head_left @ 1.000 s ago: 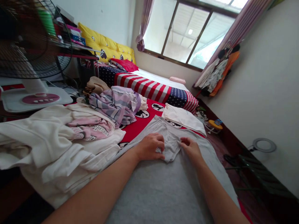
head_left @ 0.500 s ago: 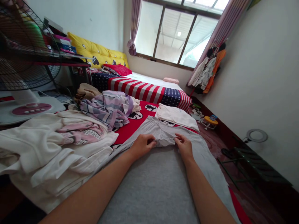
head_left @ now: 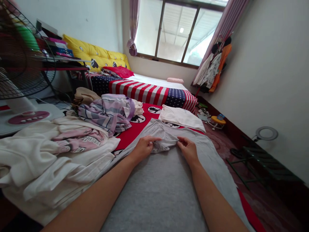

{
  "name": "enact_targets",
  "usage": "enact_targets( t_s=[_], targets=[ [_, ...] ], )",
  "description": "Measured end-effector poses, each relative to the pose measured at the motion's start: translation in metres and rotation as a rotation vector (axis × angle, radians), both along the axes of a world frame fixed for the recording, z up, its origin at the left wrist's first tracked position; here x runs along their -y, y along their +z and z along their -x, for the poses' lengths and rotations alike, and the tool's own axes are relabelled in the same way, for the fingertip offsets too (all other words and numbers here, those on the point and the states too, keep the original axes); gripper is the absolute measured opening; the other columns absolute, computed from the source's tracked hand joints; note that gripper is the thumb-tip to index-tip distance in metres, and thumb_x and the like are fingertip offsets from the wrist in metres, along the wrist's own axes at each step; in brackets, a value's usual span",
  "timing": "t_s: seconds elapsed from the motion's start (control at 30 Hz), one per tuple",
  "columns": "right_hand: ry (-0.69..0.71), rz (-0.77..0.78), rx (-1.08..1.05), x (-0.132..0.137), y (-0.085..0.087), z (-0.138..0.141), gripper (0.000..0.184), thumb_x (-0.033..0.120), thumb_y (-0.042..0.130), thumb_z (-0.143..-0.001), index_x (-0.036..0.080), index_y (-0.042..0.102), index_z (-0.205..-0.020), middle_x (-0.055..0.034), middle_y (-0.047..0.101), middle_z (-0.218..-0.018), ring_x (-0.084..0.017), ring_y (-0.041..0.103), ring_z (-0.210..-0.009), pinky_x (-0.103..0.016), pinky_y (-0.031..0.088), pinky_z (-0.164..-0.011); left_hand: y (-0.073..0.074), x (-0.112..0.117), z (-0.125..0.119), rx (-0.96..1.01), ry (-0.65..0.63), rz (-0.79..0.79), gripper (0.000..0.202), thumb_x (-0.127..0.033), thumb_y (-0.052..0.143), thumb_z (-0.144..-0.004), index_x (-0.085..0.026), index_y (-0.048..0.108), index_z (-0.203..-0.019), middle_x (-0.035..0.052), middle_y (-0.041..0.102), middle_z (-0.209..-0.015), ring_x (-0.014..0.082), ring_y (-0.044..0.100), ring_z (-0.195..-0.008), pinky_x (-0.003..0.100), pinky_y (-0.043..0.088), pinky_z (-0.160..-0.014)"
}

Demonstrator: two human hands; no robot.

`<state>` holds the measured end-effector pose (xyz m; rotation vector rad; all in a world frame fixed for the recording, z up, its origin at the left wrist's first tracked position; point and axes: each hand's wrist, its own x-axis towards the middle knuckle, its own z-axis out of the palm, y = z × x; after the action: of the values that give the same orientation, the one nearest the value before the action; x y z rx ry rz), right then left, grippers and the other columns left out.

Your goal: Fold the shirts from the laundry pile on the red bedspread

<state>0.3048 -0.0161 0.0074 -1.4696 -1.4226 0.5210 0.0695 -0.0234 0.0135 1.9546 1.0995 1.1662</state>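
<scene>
A grey garment lies spread along the bed in front of me, over a red sheet with black cartoon prints. My left hand pinches a bunched fold of the grey cloth near its far end. My right hand grips the same fold from the other side, fingers curled onto the fabric. The fold between the two hands is lifted a little off the flat part.
A heap of white and pink clothes lies at the left, with a striped lilac garment beyond it. A folded white piece sits past the grey cloth. A standing fan is at far left. A flag-pattern blanket covers the far bed.
Both hands have slid farther up the grey garment and gathered its far end into a raised fold. The view has shifted slightly to the right.
</scene>
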Motion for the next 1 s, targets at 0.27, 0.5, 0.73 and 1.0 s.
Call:
enact_targets(
  t_s=[0.27,0.5,0.73,1.0],
  targets=[
    [0.009,0.012,-0.057,-0.001,-0.006,0.002,0.050,0.030,0.064,-0.066,0.014,0.064,-0.114,-0.0095,0.070,-0.100,-0.012,0.059,-0.056,-0.024,0.048,-0.054,0.010,0.009,-0.005,0.045,0.146,0.093,0.022,-0.033,0.061,-0.076,-0.015,0.074,-0.077,0.0030,0.069,-0.066,0.0124,0.057,-0.054,0.021,0.043,-0.053],
    [-0.039,0.065,0.117,-0.005,-0.004,0.008,0.056,0.021,0.063,-0.063,0.013,0.062,-0.119,-0.0093,0.070,-0.101,-0.011,0.061,-0.060,-0.026,0.050,-0.066,0.005,0.006,-0.005,0.131,0.090,0.094,0.022,-0.026,0.059,-0.074,-0.014,0.074,-0.085,0.0029,0.069,-0.069,0.0107,0.056,-0.053,0.019,0.040,-0.049],
    [-0.081,0.015,0.093,-0.002,-0.001,0.009,0.024,0.037,0.060,-0.071,0.017,0.069,-0.082,-0.0056,0.070,-0.074,-0.019,0.064,-0.068,-0.029,0.048,-0.067,0.008,0.008,-0.004,0.211,0.046,0.115,0.029,-0.026,0.056,-0.074,-0.013,0.073,-0.094,0.0001,0.065,-0.060,0.0073,0.047,-0.044,0.016,0.032,-0.041],
    [-0.052,0.075,-0.114,-0.001,0.000,0.009,0.033,0.046,0.059,-0.072,0.017,0.058,-0.089,-0.0029,0.065,-0.064,-0.018,0.064,-0.052,-0.025,0.044,-0.045,0.004,0.005,-0.001,0.238,0.188,0.027,0.026,-0.027,0.062,-0.074,-0.014,0.073,-0.094,0.0062,0.073,-0.080,0.0133,0.064,-0.061,0.019,0.047,-0.052]
  ],
)
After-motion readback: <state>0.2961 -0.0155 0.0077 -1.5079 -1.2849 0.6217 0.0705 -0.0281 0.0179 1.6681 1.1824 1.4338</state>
